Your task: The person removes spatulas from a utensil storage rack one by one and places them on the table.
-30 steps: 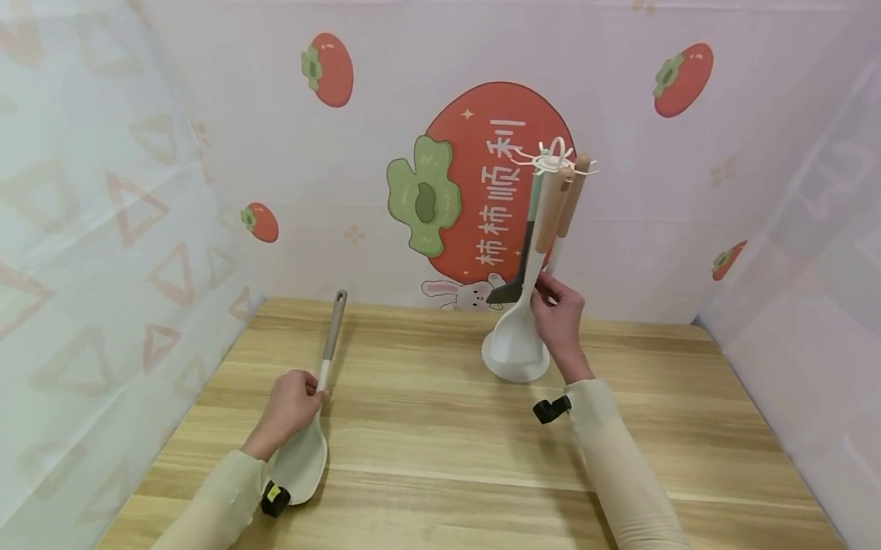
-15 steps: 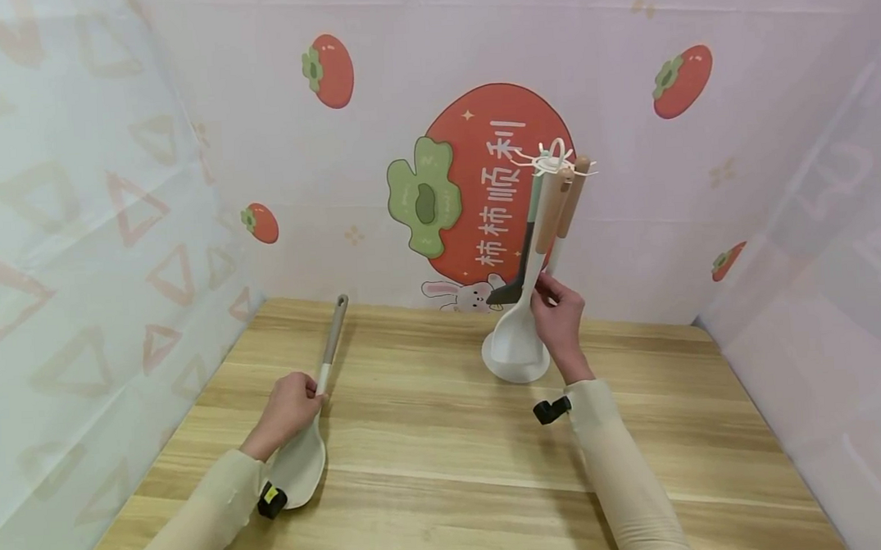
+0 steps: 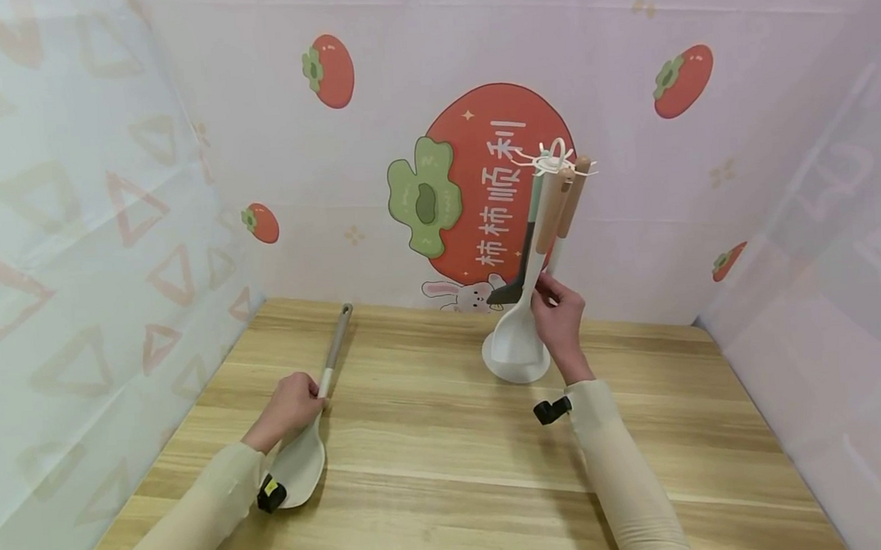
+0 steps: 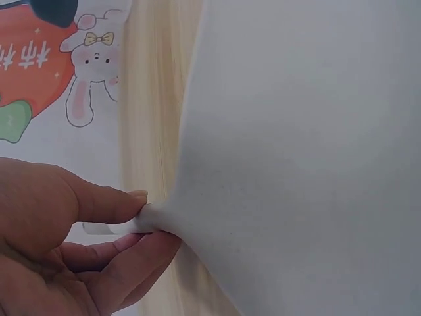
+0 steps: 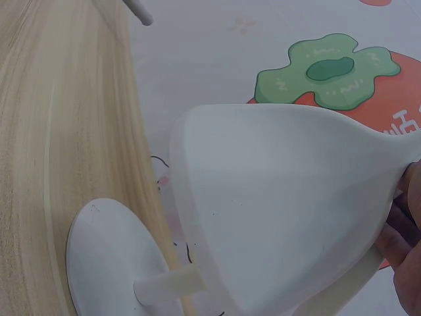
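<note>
At the left of the table, my left hand (image 3: 287, 411) pinches the neck of a white spatula (image 3: 301, 466) with a grey handle. Its broad head fills much of the left wrist view, and the handle points away from me. At the back, my right hand (image 3: 560, 319) grips a white utensil stand (image 3: 517, 373) by its upright, its fingertips hidden behind the neck of a hanging white spatula (image 5: 283, 197) with a wooden handle. A dark turner (image 3: 510, 292) with a green handle hangs to the left, and another wooden-handled utensil (image 3: 572, 208) hangs behind.
The stand's round top (image 3: 551, 163) has several thin hooks spreading outward. Printed cloth (image 3: 347, 164) walls in the wooden table (image 3: 421, 505) at the back and both sides. Black cameras (image 3: 552, 410) sit at both wrists.
The handle end of the grey-handled spatula has dipped slightly and shifted a little right in my left hand. My right hand and the stand have stayed put.
</note>
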`<state>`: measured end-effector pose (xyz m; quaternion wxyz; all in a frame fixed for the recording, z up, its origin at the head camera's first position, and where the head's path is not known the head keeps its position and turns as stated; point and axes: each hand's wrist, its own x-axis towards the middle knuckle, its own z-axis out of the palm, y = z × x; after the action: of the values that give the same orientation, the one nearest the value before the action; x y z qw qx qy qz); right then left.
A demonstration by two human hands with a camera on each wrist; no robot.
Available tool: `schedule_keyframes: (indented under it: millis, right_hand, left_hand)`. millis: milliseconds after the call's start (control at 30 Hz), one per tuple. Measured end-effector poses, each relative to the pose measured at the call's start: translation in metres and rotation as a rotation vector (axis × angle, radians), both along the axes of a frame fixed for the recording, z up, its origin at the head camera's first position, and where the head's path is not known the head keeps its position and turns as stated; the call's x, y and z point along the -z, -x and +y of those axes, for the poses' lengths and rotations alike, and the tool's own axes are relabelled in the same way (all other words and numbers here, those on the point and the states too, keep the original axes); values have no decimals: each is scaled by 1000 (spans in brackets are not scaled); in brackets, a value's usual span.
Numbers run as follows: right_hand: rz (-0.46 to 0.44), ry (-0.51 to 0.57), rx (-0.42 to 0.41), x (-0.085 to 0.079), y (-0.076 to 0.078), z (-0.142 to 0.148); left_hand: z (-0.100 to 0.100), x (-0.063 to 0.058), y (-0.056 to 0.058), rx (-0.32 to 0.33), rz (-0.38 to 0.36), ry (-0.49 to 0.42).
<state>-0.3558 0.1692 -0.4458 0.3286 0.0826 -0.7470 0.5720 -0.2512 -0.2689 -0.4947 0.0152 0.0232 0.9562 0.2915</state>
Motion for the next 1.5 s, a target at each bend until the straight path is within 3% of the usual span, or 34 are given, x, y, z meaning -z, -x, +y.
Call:
schedule_keyframes:
  millis: [333, 467, 600, 667, 1067, 1500]
  right_hand:
    - [-1, 9, 6, 0, 2, -1]
    - [-9, 2, -1, -10, -7, -4]
    - [10, 2, -3, -6, -6, -2]
    - [16, 9, -1, 3, 2, 1]
    - [-23, -12, 21, 1, 1, 0]
    - [13, -4, 6, 2, 1, 0]
  left_hand:
    - [2, 1, 3, 21, -49, 9]
    - [4, 0, 3, 24, -56, 22]
    - [3, -2, 4, 29, -77, 59]
    - [2, -2, 6, 35, -93, 71]
    - [7, -5, 9, 92, -105, 147]
    - [13, -14, 7, 71, -152, 190]
